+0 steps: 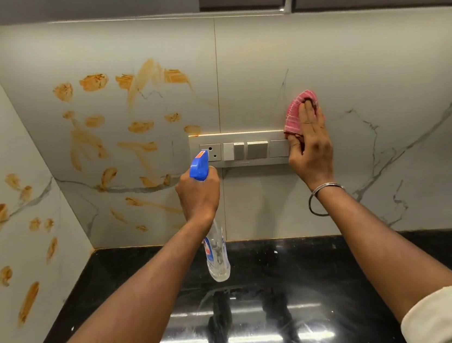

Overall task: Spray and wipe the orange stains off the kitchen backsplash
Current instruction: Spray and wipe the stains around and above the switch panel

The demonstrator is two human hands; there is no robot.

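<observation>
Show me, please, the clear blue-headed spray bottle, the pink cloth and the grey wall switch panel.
clear spray bottle (199,166): head view, blue trigger head.
pink cloth (292,117): head view, left fold.
grey switch panel (257,149): head view, middle rocker.

Both bare arms reach forward and up. The left hand (199,191) is curled tight round the neck of a clear plastic spray bottle with a blue trigger head (200,165), knuckles toward the camera. The right hand (311,143), a thin metal bangle (324,187) at its wrist, lays straight fingers flat on a pink ribbed cloth (294,113).
</observation>
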